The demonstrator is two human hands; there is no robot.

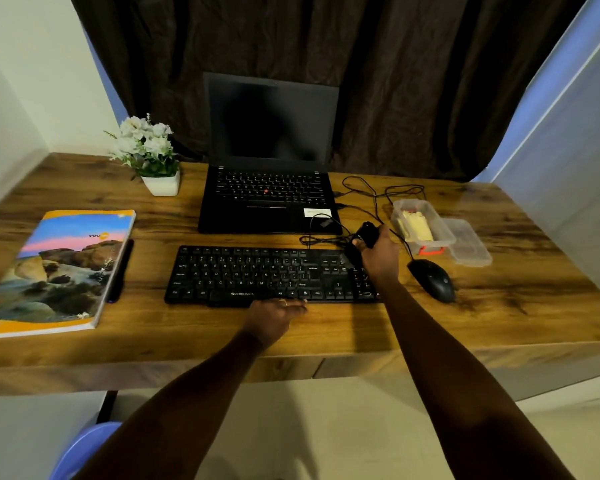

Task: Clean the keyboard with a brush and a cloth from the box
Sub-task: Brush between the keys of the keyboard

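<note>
Two hands: my right hand (378,254) grips, I think, the brush (368,233) over the keyboard (250,271), at its right end. Its keys run leftward across the frame. My left hand (274,315) lies flat at its lower edge.

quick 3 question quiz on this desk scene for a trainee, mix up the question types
1. True or false: the right hand grips a black brush over the right end of the keyboard.
2. Pick one: what lies inside the open box? A) a yellow cloth B) a sponge C) a spray bottle
3. Fill the gap: the left hand rests with straight fingers at the keyboard's ____ edge.

Key: 1 true; 2 A; 3 front
</note>
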